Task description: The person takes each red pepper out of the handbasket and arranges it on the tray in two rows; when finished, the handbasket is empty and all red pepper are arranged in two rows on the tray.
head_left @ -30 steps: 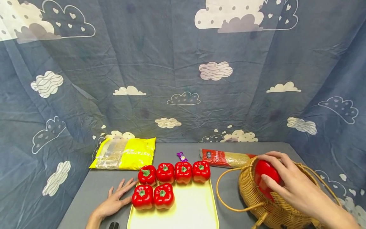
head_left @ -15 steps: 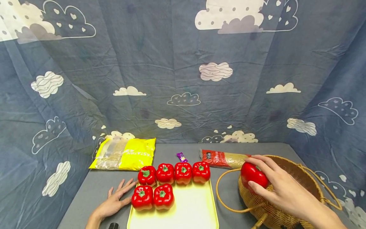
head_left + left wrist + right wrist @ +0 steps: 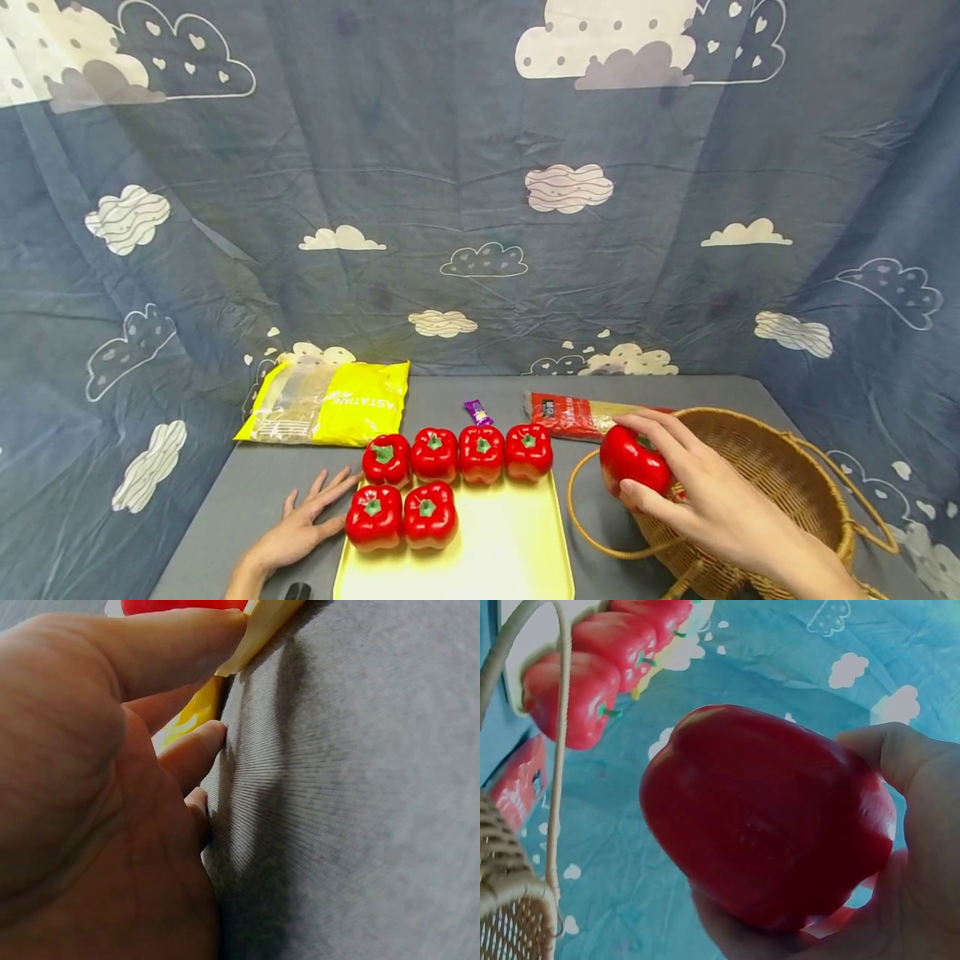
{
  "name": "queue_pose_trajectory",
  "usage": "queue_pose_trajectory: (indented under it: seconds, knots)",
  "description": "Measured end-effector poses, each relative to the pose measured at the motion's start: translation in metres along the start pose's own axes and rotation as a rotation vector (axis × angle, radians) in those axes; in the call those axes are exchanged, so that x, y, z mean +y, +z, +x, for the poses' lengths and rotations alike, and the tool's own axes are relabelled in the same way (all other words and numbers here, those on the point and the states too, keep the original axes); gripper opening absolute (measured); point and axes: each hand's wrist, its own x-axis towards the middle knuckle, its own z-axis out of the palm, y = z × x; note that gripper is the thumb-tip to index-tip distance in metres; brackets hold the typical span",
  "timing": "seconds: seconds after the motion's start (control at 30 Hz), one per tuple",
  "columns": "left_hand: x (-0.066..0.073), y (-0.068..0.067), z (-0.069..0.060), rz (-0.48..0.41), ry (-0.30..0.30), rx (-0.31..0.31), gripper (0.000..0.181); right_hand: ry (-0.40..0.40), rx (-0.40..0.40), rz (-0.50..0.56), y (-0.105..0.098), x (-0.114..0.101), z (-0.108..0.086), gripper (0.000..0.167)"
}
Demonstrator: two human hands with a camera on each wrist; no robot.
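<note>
In the head view my right hand grips a red bell pepper between thumb and fingers, over the left rim of a wicker basket. The right wrist view shows the same bell pepper filling the grasp. Several more red bell peppers stand on a pale yellow tray, four-lobed with green stems up, in two rows at its far left. My left hand lies with spread fingers on the grey table at the tray's left edge; in the left wrist view its thumb touches the tray rim.
A yellow pasta bag lies at the back left. Behind the peppers are a small purple-wrapped candy and a red noodle pack. The basket's handle loop sticks out toward the tray. A black object sits at the front edge.
My right hand has lifted the bell pepper out of the basket opening and carried it left, past the rim. My left hand and the peppers on the tray have stayed put.
</note>
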Motion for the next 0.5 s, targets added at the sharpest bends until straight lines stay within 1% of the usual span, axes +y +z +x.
queue_pose_trajectory:
  seconds: [0.2, 0.4, 0.5]
  knots:
    - [0.0, -0.001, 0.0, -0.008, 0.017, -0.002, 0.061, 0.016, -0.014, 0.037, 0.005, -0.006, 0.006, 0.058]
    - [-0.001, 0.0, 0.001, -0.004, 0.01, 0.0, 0.062, -0.041, 0.023, 0.068, 0.007, -0.01, 0.011, 0.062]
    - [-0.003, 0.001, 0.001, 0.0, 0.016, 0.002, 0.063, -0.045, 0.028, 0.084, 0.011, -0.012, 0.014, 0.066]
